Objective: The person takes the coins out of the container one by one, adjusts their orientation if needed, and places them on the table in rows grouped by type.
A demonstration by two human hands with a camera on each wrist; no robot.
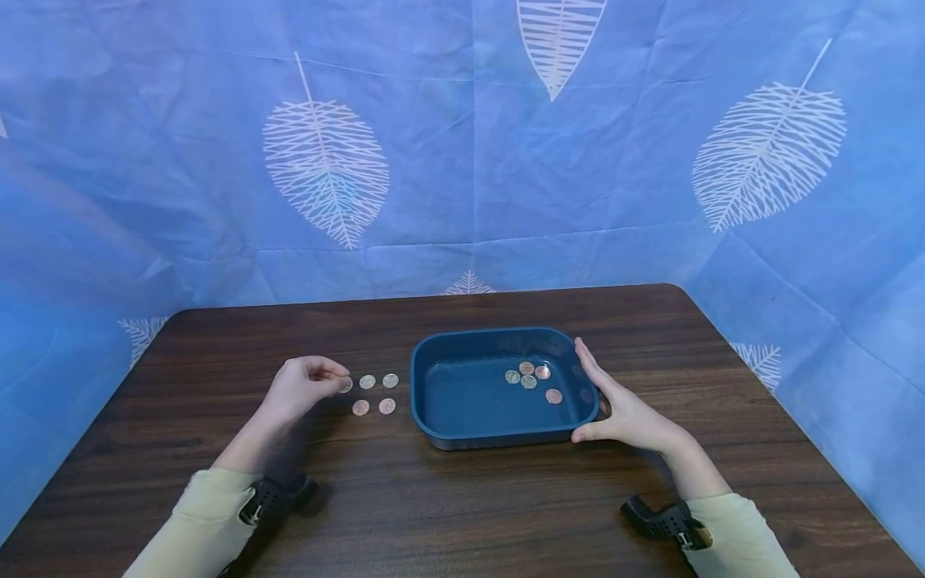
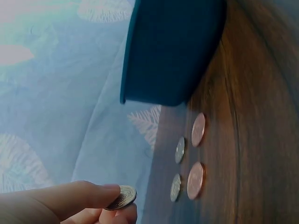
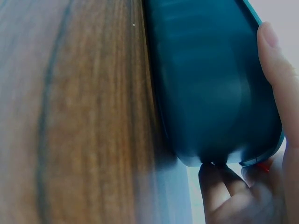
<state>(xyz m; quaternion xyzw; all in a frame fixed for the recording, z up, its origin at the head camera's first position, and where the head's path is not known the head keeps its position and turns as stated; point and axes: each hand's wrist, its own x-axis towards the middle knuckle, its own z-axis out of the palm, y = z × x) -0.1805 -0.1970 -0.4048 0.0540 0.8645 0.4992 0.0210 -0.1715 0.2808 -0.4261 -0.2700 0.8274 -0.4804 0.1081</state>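
Here, the left hand (image 1: 299, 387) is pinching a silver coin (image 2: 122, 197), tilted on edge, just left of four coins on the table (image 1: 376, 393). The right hand (image 1: 617, 409), fingers straight, is pressing the blue tray's (image 1: 499, 429) right wall; the tray's long axis is running left-right. The pinched coin's face is blurring out.

Even, soft light is filling the head view, and the backdrop (image 1: 462, 160) is bowing at the edges from wide-angle distortion. Faint shadows are lying on the table (image 1: 462, 498) under the wrists. A pale sheen is showing inside the tray (image 1: 499, 433). Both wrist views are looking softer: the coin (image 2: 123, 197) is staying fairly sharp while the cloth behind is blurring, perhaps overexposed. The tray wall (image 3: 210, 93) is looking smeared.
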